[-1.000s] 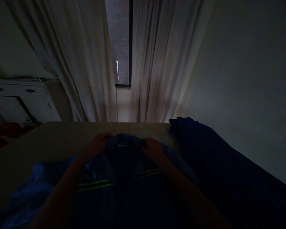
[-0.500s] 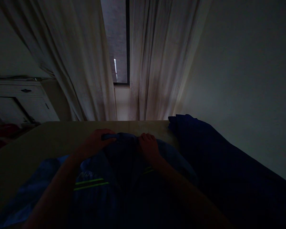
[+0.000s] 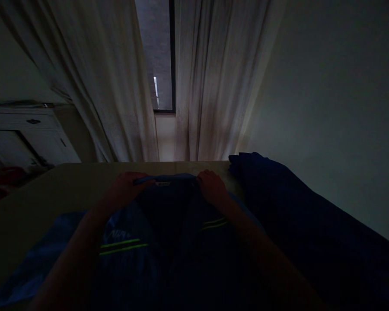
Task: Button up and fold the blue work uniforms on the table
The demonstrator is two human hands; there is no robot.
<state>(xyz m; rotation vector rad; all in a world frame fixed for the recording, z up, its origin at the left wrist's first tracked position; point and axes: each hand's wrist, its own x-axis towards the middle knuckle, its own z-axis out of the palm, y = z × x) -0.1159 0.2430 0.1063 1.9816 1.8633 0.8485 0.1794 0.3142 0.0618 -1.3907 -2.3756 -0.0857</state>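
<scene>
A dark blue jacket (image 3: 123,268) with yellow-green stripes and pale lettering on the chest lies spread out in front of me. My left hand (image 3: 128,186) pinches the left end of its collar between thumb and fingers. At the collar's right end, my right hand (image 3: 210,186) has its fingers curled over the cloth. The collar is stretched between both hands, and a small light label shows inside it. Dim light hides most of the jacket's lower part.
The jacket rests on a bed-like tan surface (image 3: 81,181). Dark blue cloth (image 3: 278,207) is heaped along the right, by the wall. Curtains (image 3: 116,86) hang beyond, around a narrow window gap. A white cabinet (image 3: 48,134) and red items (image 3: 6,177) are at the left.
My hands have moved apart, the right one shifting rightward and the left slightly leftward. The collar, bunched before, is now pulled straight and its label shows.
</scene>
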